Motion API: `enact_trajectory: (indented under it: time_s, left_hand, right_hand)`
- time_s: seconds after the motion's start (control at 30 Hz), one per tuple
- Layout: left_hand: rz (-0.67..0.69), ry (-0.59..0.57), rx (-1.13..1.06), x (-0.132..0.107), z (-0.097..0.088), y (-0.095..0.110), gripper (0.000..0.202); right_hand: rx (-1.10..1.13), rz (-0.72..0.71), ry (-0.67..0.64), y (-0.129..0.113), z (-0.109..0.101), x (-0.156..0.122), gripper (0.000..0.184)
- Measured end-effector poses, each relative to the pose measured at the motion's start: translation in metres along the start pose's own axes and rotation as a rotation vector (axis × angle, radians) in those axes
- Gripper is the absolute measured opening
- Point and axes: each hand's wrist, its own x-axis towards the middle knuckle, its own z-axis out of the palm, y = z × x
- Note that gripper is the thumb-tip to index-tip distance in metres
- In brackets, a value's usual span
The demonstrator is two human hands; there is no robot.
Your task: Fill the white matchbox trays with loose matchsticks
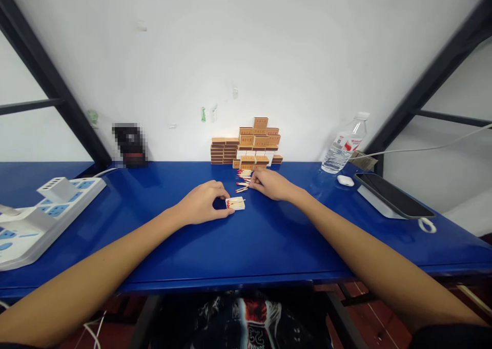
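My left hand [205, 203] grips a small white matchbox tray [240, 206] by its left end, thumb in front and fingers behind. Red-headed matches [235, 202] lie in the tray, and one sticks out over its right edge. Beyond it, my right hand [271, 183] has its fingertips pinched at a loose pile of matches [245, 173] on the blue table; how many it holds is hidden. Just behind the pile stand stacked matchboxes [260, 140], brown and orange, against the wall.
A lower stack of matchboxes [224, 151] adjoins on the left. To the right are a water bottle [343, 146], a white earbud case [345, 180] and a phone [392, 195] on a white block. A power strip [69, 221] with plugs lies at left, a pixelated dark object [131, 144] behind.
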Motion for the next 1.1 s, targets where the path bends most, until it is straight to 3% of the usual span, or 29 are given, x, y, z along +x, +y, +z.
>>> enact_trajectory:
  time_s: [0.2,0.47,0.7,1.1]
  left_hand:
    - [-0.004,-0.002,0.009,0.000,0.000,0.000,0.030]
    - [-0.005,0.010,0.001,0.000,0.000,0.001,0.030]
    - [-0.015,0.009,0.014,0.001,0.000,0.000,0.031]
    - [-0.016,0.015,0.026,0.001,0.000,0.000,0.030]
  right_hand:
    - [-0.019,-0.031,-0.093,0.001,-0.008,-0.008,0.019]
    - [-0.136,0.002,0.013,-0.005,-0.030,-0.020,0.012]
    - [-0.179,0.008,0.068,0.002,-0.034,-0.023,0.010]
    - [-0.080,-0.185,-0.048,-0.040,-0.029,-0.032,0.014]
